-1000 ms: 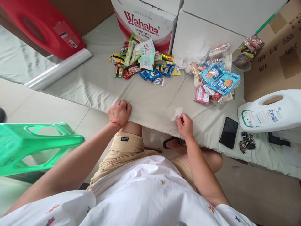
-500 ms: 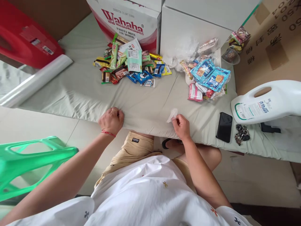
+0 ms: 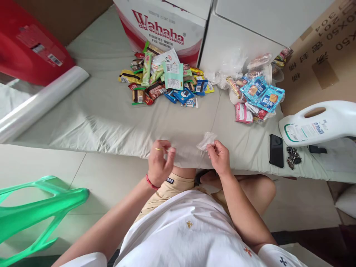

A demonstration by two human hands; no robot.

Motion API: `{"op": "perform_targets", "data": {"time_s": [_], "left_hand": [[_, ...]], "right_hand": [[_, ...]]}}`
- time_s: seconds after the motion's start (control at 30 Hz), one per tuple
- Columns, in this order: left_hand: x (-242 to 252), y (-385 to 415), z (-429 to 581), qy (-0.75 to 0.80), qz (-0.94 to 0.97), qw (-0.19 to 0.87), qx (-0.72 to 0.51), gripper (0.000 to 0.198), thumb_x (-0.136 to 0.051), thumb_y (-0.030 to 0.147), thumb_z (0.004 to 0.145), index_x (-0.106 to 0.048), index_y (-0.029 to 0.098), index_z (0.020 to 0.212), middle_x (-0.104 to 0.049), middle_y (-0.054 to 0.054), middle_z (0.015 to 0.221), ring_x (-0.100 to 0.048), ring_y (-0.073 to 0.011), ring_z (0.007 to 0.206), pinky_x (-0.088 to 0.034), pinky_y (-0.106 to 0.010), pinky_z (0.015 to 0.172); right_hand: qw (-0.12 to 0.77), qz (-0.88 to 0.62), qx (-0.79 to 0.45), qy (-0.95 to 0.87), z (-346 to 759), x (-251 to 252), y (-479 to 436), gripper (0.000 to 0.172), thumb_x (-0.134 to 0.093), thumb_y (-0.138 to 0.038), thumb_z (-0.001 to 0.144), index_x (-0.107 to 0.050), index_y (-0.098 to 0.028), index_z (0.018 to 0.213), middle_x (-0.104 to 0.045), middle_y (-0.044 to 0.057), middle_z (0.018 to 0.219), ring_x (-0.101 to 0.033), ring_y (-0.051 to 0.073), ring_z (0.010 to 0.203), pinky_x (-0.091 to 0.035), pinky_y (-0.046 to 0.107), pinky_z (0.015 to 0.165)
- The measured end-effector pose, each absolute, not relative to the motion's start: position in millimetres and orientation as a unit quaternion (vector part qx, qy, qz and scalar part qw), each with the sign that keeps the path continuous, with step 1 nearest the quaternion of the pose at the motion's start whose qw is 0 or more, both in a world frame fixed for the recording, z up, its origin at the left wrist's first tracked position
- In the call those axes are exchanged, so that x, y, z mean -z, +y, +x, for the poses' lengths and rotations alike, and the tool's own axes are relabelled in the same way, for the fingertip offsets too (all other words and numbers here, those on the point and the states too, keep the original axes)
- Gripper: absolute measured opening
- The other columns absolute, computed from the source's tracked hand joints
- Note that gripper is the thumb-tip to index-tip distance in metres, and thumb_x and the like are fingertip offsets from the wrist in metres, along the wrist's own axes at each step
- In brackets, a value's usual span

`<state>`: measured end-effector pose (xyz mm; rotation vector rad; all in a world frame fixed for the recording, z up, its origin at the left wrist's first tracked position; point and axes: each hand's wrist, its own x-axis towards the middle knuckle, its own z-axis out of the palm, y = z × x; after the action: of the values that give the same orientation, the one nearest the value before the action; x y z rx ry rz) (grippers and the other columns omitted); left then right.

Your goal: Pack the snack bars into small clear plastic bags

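Between thumb and fingers, my right hand (image 3: 219, 157) pinches a small crumpled clear plastic bag (image 3: 206, 141) just above the cloth-covered surface (image 3: 111, 126). To its left is my left hand (image 3: 161, 161), with a ring and a red wrist string; its fingers are curled, thumb apart from them, and nothing shows between them. Beyond my left hand lies a heap of wrapped snacks (image 3: 172, 76) in green, yellow, blue and brown wrappers. Farther right sits a second pile, with blue snack packets (image 3: 256, 89) on top and a pink packet (image 3: 244, 112) at its front.
A Wahaha carton (image 3: 164, 27) stands at the back, with bunched clear plastic bags (image 3: 228, 68) to its right. On the right lie a phone (image 3: 276, 151), keys (image 3: 293, 157) and a white detergent bottle (image 3: 322, 122). Leftward are a plastic film roll (image 3: 44, 102), red jug (image 3: 33, 44) and green stool (image 3: 41, 209).
My left hand has lifted off the cloth, moved right toward the plastic bag and loosened from a fist. The bag in my right hand looks more spread out. The view has shifted.
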<state>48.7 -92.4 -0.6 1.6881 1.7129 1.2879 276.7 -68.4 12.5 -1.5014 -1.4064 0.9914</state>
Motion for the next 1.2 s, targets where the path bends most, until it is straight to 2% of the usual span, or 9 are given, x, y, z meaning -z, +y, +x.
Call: {"op": "perform_targets", "data": {"time_s": [0.07, 0.13, 0.3, 0.43, 0.63, 0.8, 1.0, 1.1, 1.2], "left_hand": [[-6.7, -91.8, 63.9, 0.576, 0.602, 0.278, -0.478, 0.035, -0.049, 0.047, 0.099, -0.055, 0.016, 0.115, -0.063, -0.012, 0.107, -0.063, -0.0198, 0.092, -0.050, -0.030, 0.073], [-10.6, -82.8, 75.0, 0.577, 0.596, 0.322, -0.456, 0.035, -0.055, 0.048, 0.095, -0.058, 0.016, 0.110, -0.065, -0.013, 0.107, -0.064, -0.0213, 0.093, -0.048, -0.029, 0.069], [-7.5, -53.6, 69.5, 0.592, 0.514, 0.444, -0.434, 0.027, -0.048, 0.039, 0.100, -0.055, 0.021, 0.081, -0.057, 0.002, 0.060, -0.050, -0.0128, 0.054, -0.038, -0.027, 0.058], [-3.0, -45.8, 55.2, 0.558, 0.425, 0.531, -0.475, 0.030, -0.054, 0.047, 0.097, -0.053, 0.021, 0.082, -0.052, 0.005, 0.054, -0.043, -0.0107, 0.048, -0.035, -0.025, 0.052], [-9.6, -41.7, 42.9, 0.494, 0.292, 0.645, -0.505, 0.036, -0.071, 0.051, 0.085, -0.053, 0.020, 0.077, -0.044, 0.007, 0.052, -0.035, -0.0070, 0.047, -0.026, -0.022, 0.047], [-20.4, -42.1, 23.4, 0.444, 0.220, 0.754, -0.432, 0.042, -0.084, 0.045, 0.071, -0.051, 0.019, 0.067, -0.036, 0.008, 0.053, -0.024, -0.0038, 0.045, -0.017, -0.020, 0.043], [-19.8, -63.1, 30.4, 0.532, 0.260, 0.617, -0.518, 0.035, -0.075, 0.051, 0.083, -0.056, 0.021, 0.080, -0.047, 0.005, 0.057, -0.039, -0.0080, 0.050, -0.030, -0.022, 0.048], [-15.3, -80.0, 42.1, 0.534, 0.343, 0.565, -0.527, 0.030, -0.067, 0.051, 0.090, -0.060, 0.022, 0.087, -0.054, 0.003, 0.064, -0.048, -0.0108, 0.057, -0.040, -0.025, 0.056], [-10.3, -94.8, 50.6, 0.521, 0.446, 0.541, -0.486, 0.027, -0.062, 0.047, 0.096, -0.063, 0.021, 0.088, -0.055, 0.001, 0.066, -0.050, -0.0126, 0.061, -0.043, -0.027, 0.061]], "right_hand": [[0.395, -0.581, -0.413, -0.580, 258.5, -17.4, -69.1, 0.031, -0.060, -0.045, 0.093, -0.052, -0.023, 0.073, -0.049, -0.006, 0.059, -0.045, 0.011, 0.055, -0.038, 0.025, 0.056], [0.371, -0.562, -0.434, -0.598, 246.3, -20.0, -65.8, 0.031, -0.062, -0.044, 0.093, -0.053, -0.023, 0.073, -0.051, -0.005, 0.061, -0.046, 0.012, 0.057, -0.039, 0.025, 0.057], [0.390, -0.516, -0.576, -0.500, 244.4, -18.8, -49.3, 0.028, -0.070, -0.043, 0.088, -0.060, -0.022, 0.073, -0.057, -0.003, 0.065, -0.049, 0.011, 0.058, -0.041, 0.025, 0.055], [0.408, -0.513, -0.668, -0.351, 259.9, -14.7, -44.7, 0.027, -0.081, -0.042, 0.078, -0.063, -0.022, 0.074, -0.064, -0.001, 0.073, -0.048, 0.010, 0.057, -0.039, 0.023, 0.051], [0.450, -0.511, -0.645, -0.348, 269.1, -15.7, -45.1, 0.021, -0.080, -0.034, 0.079, -0.065, -0.021, 0.071, -0.064, 0.001, 0.086, -0.053, 0.011, 0.068, -0.043, 0.023, 0.058], [0.445, -0.535, -0.623, -0.357, 270.3, -17.2, -29.6, 0.022, -0.079, -0.033, 0.071, -0.061, -0.020, 0.066, -0.065, 0.003, 0.095, -0.055, 0.013, 0.072, -0.045, 0.025, 0.058], [0.469, -0.653, -0.407, -0.434, 267.2, -31.3, -38.2, 0.033, -0.075, -0.053, 0.082, -0.063, -0.022, 0.082, -0.063, 0.001, 0.080, -0.052, 0.012, 0.063, -0.043, 0.022, 0.050], [0.404, -0.601, -0.538, -0.432, 255.5, -42.7, -51.1, 0.053, -0.055, -0.073, 0.090, -0.068, -0.021, 0.092, -0.068, 0.006, 0.082, -0.059, 0.016, 0.066, -0.044, 0.023, 0.047], [0.348, -0.564, -0.606, -0.439, 240.4, -40.0, -54.5, 0.059, -0.062, -0.075, 0.085, -0.070, -0.022, 0.108, -0.074, 0.008, 0.096, -0.067, 0.021, 0.084, -0.053, 0.028, 0.059]]}}
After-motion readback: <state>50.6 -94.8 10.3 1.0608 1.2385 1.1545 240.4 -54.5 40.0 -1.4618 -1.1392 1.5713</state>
